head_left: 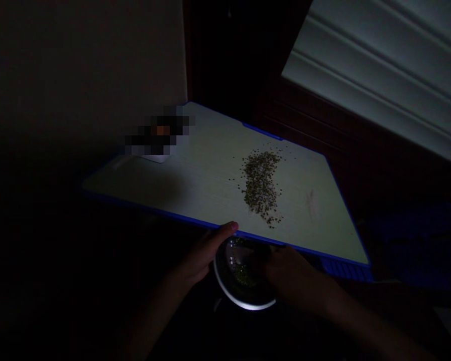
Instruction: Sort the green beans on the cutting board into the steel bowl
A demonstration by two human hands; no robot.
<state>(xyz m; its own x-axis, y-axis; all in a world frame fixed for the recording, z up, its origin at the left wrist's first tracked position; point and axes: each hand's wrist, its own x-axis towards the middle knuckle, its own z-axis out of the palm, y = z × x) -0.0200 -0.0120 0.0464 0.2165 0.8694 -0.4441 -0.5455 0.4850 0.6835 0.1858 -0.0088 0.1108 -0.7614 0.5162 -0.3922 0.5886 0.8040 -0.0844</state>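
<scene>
A pale board with a blue rim [210, 165] spreads across the middle of the dark view. On it lies a loose heap of small greenish seeds [261, 183], like mung beans. My left hand [206, 253] is at the near rim, its thumb over the top of the board and its other fingers lower down, partly hidden. Just under that rim is a round metal bowl [248, 305] with more green seeds [244, 275] inside. My right hand [280, 265] reaches over and into the bowl; shadow and the rim hide its fingers.
A pixelated object with a pale edge [158, 158] sits at the board's far left. Blue plastic [424, 240] shows dimly at the right. Pale slatted panels [391, 65] fill the upper right, and a plain wall [86, 60] stands at the upper left.
</scene>
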